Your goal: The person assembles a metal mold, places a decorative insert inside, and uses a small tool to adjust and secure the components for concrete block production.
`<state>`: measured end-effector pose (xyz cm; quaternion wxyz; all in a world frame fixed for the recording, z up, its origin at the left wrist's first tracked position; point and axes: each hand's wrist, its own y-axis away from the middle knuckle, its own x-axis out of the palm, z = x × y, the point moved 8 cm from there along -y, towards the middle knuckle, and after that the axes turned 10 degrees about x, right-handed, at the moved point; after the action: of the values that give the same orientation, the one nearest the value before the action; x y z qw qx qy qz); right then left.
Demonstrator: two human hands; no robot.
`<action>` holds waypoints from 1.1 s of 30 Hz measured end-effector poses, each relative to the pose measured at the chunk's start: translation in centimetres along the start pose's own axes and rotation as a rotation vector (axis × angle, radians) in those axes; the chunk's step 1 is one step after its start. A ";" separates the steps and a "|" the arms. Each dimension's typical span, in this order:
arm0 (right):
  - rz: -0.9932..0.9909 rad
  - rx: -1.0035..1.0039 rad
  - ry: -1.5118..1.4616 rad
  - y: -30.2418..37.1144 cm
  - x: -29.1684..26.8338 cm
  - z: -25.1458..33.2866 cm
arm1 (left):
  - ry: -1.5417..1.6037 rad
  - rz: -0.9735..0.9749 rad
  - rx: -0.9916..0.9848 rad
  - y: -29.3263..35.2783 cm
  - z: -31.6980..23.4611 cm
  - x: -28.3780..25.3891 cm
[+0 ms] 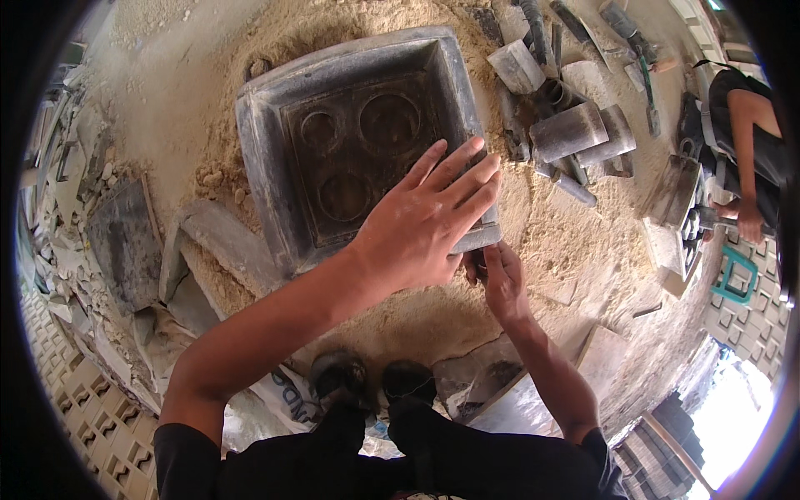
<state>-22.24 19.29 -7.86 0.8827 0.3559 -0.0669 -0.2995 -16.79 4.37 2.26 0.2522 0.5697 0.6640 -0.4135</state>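
Note:
A heavy grey box-like frame with thick sloping walls lies on the sand, slightly turned. Three round recesses show in its dark floor. My left hand is laid flat over its near right corner, fingers spread and pointing away from me; the palm's contact is hidden. Just below that corner, my right hand is closed, thumb up, around a small dark part that I cannot make out. Whether that part belongs to the frame is hidden.
Metal cylinders and rods are heaped at the far right. Long grey blocks lie left of the frame, with rubble beyond. Another person's arm reaches down at the right, near a teal plastic frame. My dark shoes stand close by.

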 end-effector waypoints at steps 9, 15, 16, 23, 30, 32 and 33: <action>-0.031 0.071 -0.037 -0.3 -0.7 0.3 | 0.058 -0.006 0.012 0.4 0.2 -0.1; -0.016 -0.007 0.108 -0.4 -0.9 1.0 | 0.099 -0.055 0.012 -0.1 0.1 -0.8; -0.060 -0.041 0.121 -0.4 -1.0 1.0 | 0.108 -0.063 0.020 -0.4 0.0 -0.9; -0.060 -0.023 -0.002 0.3 0.0 -0.2 | 0.033 -0.041 0.003 -0.9 -0.4 -1.2; 0.066 0.143 -0.356 -0.4 0.3 -1.6 | 0.000 -0.031 0.026 -1.2 -1.2 -1.0; 0.227 0.233 -0.625 -1.2 0.8 -2.9 | -0.002 -0.034 0.034 -1.2 -1.3 -0.7; 0.011 0.083 -0.369 -1.2 0.0 -1.9 | -0.013 -0.037 0.035 -0.9 -1.2 -0.8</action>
<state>-22.22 19.70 -10.04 0.8415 0.3307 -0.2421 -0.3520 -17.36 4.91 3.79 0.2387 0.5588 0.6657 -0.4331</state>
